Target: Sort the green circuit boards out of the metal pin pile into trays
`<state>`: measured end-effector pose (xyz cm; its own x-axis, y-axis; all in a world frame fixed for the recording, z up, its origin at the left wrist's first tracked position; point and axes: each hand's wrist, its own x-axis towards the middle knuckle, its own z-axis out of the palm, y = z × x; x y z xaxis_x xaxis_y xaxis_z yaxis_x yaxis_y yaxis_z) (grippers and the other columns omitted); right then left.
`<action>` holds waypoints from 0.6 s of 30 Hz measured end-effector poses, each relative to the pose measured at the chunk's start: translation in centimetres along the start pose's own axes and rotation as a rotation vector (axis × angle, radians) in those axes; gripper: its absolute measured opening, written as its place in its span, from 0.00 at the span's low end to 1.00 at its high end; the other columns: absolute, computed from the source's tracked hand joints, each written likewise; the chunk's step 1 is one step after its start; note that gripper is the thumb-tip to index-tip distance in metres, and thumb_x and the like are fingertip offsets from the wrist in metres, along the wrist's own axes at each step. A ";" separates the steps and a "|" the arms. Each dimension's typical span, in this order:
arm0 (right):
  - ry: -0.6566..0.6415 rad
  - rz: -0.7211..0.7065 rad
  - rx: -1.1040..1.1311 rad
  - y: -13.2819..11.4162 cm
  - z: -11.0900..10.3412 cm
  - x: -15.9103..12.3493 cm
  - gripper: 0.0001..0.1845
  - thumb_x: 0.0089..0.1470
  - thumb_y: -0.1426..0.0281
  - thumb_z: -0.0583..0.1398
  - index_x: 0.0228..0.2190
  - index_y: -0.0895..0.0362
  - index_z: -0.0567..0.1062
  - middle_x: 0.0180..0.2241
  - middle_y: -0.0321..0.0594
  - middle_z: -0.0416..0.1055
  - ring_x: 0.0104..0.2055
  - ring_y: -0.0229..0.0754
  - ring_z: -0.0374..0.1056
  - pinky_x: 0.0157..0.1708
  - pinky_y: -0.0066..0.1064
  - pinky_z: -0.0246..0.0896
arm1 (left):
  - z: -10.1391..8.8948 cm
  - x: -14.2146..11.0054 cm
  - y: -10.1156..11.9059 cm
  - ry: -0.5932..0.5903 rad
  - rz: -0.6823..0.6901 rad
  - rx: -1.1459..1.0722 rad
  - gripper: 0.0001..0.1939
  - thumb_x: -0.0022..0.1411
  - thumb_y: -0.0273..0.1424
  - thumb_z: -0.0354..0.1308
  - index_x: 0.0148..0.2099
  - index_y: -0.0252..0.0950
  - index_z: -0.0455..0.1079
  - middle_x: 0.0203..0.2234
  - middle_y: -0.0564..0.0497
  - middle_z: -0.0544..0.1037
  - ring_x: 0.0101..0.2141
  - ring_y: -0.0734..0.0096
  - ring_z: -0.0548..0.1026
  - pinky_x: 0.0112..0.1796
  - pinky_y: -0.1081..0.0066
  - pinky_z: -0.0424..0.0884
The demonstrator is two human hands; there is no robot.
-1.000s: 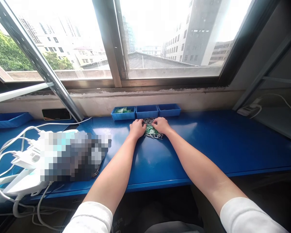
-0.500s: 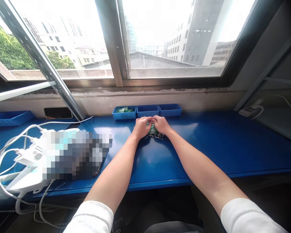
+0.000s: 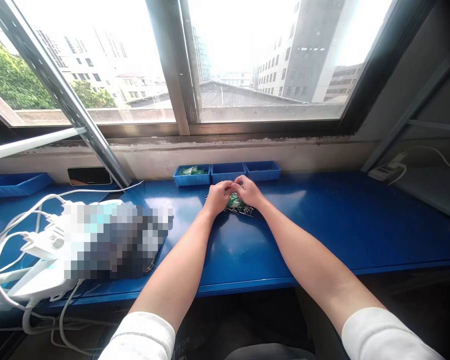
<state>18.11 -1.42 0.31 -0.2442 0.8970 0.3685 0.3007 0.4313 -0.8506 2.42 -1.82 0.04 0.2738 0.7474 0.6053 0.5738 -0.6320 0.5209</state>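
Observation:
My left hand (image 3: pixel 218 196) and my right hand (image 3: pixel 246 191) meet over a small heap of green pieces and thin dark metal pins (image 3: pixel 237 205) on the blue bench (image 3: pixel 322 220). Both hands have their fingers curled into a pinch, fingertips touching between them over the heap. What they pinch is too small to make out. Behind the heap stand three small blue trays side by side: the left tray (image 3: pixel 192 175) holds green pieces, while the middle tray (image 3: pixel 228 172) and the right tray (image 3: pixel 263 170) show no contents.
A white device with white cables (image 3: pixel 33 245) lies on the bench's left part beside a blurred patch. A long blue tray (image 3: pixel 13 183) sits at the far left. A white power strip (image 3: pixel 384 172) lies at the right. A window frame (image 3: pixel 180 75) rises behind.
My hands were apart at the heap's two sides with fingers down on it. They have since come together and lifted slightly, fingertips now pinched over the heap's far edge.

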 end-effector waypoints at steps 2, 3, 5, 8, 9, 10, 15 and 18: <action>-0.017 0.004 0.032 0.0 0.0 0.0 0.12 0.57 0.57 0.55 0.33 0.54 0.63 0.14 0.27 0.60 0.17 0.36 0.56 0.20 0.27 0.51 | 0.0 0.0 0.0 -0.011 0.015 0.019 0.07 0.61 0.28 0.54 0.39 0.38 0.74 0.34 0.49 0.78 0.36 0.69 0.75 0.39 0.71 0.70; -0.013 0.002 0.035 -0.1 0.0 0.0 0.13 0.56 0.56 0.55 0.33 0.54 0.64 0.14 0.27 0.62 0.17 0.36 0.57 0.20 0.27 0.52 | 0.1 0.0 0.0 -0.016 0.011 0.037 0.07 0.60 0.28 0.54 0.38 0.38 0.74 0.34 0.49 0.78 0.36 0.68 0.75 0.39 0.71 0.69; 0.025 -0.003 0.023 -0.1 0.0 0.0 0.16 0.55 0.54 0.56 0.31 0.54 0.65 0.16 0.30 0.65 0.18 0.36 0.59 0.21 0.27 0.54 | 0.1 0.0 0.0 -0.017 -0.017 0.086 0.07 0.60 0.26 0.53 0.36 0.37 0.73 0.34 0.49 0.78 0.36 0.68 0.75 0.40 0.70 0.69; 0.103 -0.033 0.004 -0.3 -0.2 0.0 0.22 0.55 0.49 0.55 0.27 0.56 0.68 0.19 0.34 0.68 0.20 0.36 0.61 0.23 0.28 0.56 | -0.1 0.0 0.0 -0.002 -0.074 0.161 0.08 0.59 0.24 0.52 0.35 0.36 0.72 0.33 0.49 0.78 0.37 0.67 0.75 0.42 0.69 0.68; 0.117 -0.046 0.003 -0.4 -0.3 0.0 0.24 0.54 0.48 0.55 0.25 0.56 0.69 0.20 0.35 0.69 0.21 0.37 0.61 0.23 0.28 0.56 | -0.1 0.0 0.0 -0.002 -0.091 0.178 0.08 0.59 0.24 0.52 0.35 0.36 0.72 0.33 0.49 0.78 0.37 0.67 0.75 0.42 0.68 0.67; 0.122 -0.055 0.006 -0.4 -0.3 0.0 0.25 0.54 0.47 0.55 0.24 0.57 0.70 0.21 0.36 0.69 0.21 0.37 0.61 0.24 0.28 0.56 | -0.2 0.0 0.0 -0.003 -0.106 0.190 0.08 0.59 0.24 0.51 0.35 0.37 0.72 0.33 0.49 0.78 0.37 0.67 0.75 0.42 0.69 0.67; 0.119 -0.040 -0.008 -0.5 -0.6 0.0 0.26 0.53 0.47 0.56 0.25 0.58 0.74 0.24 0.38 0.71 0.24 0.38 0.64 0.26 0.28 0.59 | -0.4 0.0 0.1 -0.018 -0.152 0.209 0.10 0.61 0.26 0.50 0.35 0.38 0.73 0.33 0.49 0.78 0.38 0.66 0.75 0.42 0.68 0.67; 0.149 -0.041 -0.052 -0.5 -0.7 0.0 0.25 0.55 0.49 0.55 0.25 0.58 0.75 0.25 0.38 0.72 0.27 0.39 0.66 0.28 0.28 0.60 | -0.4 0.0 0.3 -0.018 -0.170 0.215 0.09 0.62 0.31 0.51 0.38 0.38 0.73 0.36 0.49 0.78 0.40 0.65 0.74 0.44 0.68 0.67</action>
<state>18.58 -1.59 0.98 -0.1188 0.8811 0.4577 0.3416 0.4691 -0.8144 2.32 -2.10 0.45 0.1728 0.8438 0.5082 0.7627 -0.4410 0.4730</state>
